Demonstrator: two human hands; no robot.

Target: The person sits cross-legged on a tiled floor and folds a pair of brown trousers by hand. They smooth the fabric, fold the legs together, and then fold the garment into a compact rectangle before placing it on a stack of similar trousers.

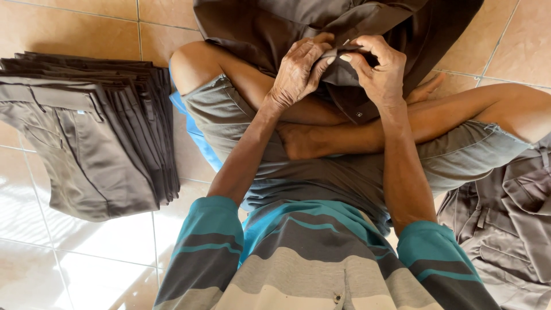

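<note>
A stack of folded brown trousers (92,129) lies at the left of the frame on the tan tiled floor (74,23). A crumpled grey-brown garment (508,221) sits at the lower right.

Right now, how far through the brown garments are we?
Done: a neat stack of folded brown garments lies on the tile floor. In hand: left hand and right hand both grip one brown garment over the crossed legs. Left: a loose, unfolded grey-brown pile.
</note>
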